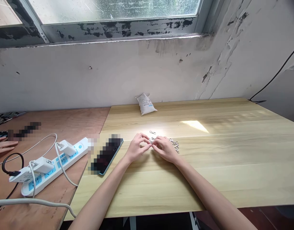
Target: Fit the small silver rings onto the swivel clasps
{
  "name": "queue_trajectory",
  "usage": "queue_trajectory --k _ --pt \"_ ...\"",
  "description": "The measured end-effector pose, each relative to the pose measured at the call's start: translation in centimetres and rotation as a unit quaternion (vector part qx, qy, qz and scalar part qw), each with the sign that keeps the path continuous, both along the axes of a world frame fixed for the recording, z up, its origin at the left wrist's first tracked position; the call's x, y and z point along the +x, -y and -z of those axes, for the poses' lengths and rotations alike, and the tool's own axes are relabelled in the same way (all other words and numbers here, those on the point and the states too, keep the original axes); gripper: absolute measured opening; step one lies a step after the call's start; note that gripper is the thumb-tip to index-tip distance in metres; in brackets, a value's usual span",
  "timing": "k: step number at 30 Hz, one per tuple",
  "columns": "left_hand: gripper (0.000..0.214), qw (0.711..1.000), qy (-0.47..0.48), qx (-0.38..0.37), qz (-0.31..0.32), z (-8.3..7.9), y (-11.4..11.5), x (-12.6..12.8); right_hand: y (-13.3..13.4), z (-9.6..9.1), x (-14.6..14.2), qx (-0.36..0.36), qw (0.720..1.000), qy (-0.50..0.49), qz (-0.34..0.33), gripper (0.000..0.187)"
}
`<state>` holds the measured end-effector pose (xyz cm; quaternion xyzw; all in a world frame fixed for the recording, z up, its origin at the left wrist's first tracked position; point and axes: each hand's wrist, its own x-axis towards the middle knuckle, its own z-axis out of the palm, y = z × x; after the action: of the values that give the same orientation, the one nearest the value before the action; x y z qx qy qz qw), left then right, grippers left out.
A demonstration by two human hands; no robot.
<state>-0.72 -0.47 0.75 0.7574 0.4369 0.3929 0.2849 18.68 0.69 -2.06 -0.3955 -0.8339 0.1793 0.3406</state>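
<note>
1. Well, the hardest part to see is right in the middle: some of the small metal pieces lie behind the fingers, and they are too tiny for me to make out their exact shape.
2. Over on the left, another person's hand is cut off at the edge of view, and blurry blocks cover part of the phone and something dark near that hand.
3. Now the grip! The left hand curls inward, thumb and forefinger brought close together at the tips.
4. The right hand mirrors it, fingers bent, its tips meeting the left hand's or very nearly. Whether either pinch is closed on a piece, I cannot tell from here.
5. And the pieces themselves: a loose pile on the pale desk, some between the hands, more just beside the right hand, a few lying beyond the fingertips.
6. On to containers: a plump white packet with printing on it sits near the wall, at the back of the desk; its contents can't be made out.
7. Off to the left, the power strip carries white chargers in its sockets, cords looping across the brown table.
</note>
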Motion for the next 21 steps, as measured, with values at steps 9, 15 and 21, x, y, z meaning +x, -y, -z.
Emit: queue_trajectory --k 9,15,21 --pt "0.01 0.998 0.047 -0.051 -0.01 -0.5 0.1 0.0 0.2 -0.4 -0.6 0.033 0.999 -0.032 0.02 0.012" --pt "0.007 0.998 0.01 0.037 -0.05 -0.2 0.1 0.2 0.6 -0.6 -2.1 0.078 0.996 0.004 0.046 0.017" --pt "0.009 0.987 -0.064 0.113 -0.096 0.1 0.1 0.0 0.9 -0.9 -2.1 0.071 0.995 0.069 0.026 0.026"
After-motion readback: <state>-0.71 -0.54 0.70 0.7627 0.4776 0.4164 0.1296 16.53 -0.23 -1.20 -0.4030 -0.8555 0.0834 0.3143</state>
